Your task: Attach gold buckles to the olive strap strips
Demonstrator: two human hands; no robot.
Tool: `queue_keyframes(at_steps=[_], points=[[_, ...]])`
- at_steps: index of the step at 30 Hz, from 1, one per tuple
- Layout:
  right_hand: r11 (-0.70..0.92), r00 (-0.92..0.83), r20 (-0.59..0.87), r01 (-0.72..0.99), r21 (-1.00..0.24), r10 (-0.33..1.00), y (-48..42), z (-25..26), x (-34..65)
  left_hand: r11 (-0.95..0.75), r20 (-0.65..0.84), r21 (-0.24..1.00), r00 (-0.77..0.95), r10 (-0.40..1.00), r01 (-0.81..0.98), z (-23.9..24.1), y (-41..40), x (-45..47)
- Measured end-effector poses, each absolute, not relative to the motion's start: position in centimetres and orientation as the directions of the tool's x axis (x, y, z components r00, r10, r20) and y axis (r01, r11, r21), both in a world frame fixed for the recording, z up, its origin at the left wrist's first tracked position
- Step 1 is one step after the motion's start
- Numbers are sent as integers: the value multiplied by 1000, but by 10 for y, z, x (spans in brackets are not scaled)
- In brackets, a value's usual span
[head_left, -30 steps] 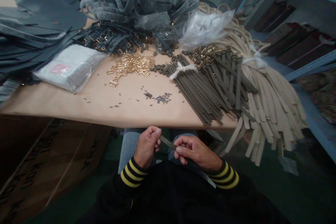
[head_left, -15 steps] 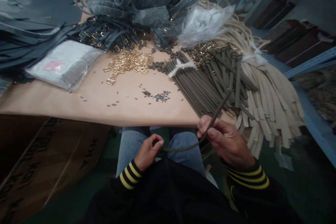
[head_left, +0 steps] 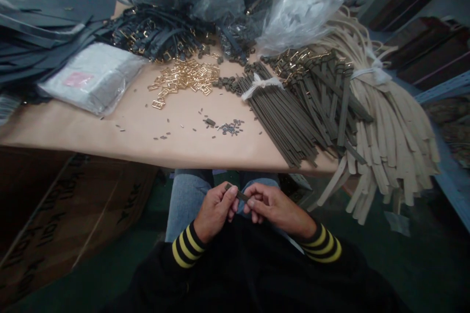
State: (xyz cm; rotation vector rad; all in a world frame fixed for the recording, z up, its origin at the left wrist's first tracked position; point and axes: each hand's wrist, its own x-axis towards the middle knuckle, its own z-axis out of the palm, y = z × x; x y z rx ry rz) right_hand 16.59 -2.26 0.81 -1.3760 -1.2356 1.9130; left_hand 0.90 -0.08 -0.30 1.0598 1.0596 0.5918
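Note:
Over my lap, below the table edge, both hands pinch one dark olive strap. My left hand grips its near end with thumb and fingers closed. My right hand is closed on the strap a little to the right, and the rest of the strap is hidden behind it. A bundle of the same olive straps, tied with white cord, lies on the table just above my hands. A heap of gold buckles lies at mid table.
Cream straps hang over the table's right edge. Black straps with buckles, grey straps and a clear plastic bag fill the back. A wrapped packet and dark sheets lie left. Small metal bits are scattered. A cardboard box stands below left.
My right hand, raised to the right with the strap arched half a second ago, has come back down close beside my left hand, and both now pinch the strap's end.

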Motion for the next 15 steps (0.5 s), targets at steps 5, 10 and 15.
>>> queue_keyframes(at_steps=[5,10,15], points=[[-456,-322,-452,70,-887,832,-22,8,161,468,-419,884,446,791,0,-5,-3,11],[-436,-398,-387,-38,-899,832,-26,11,160,722,-505,667,602,618,-181,-5,-4,16],[-495,-319,-449,-78,-865,835,-27,4,157,464,-445,886,289,847,6,-12,-4,19]])
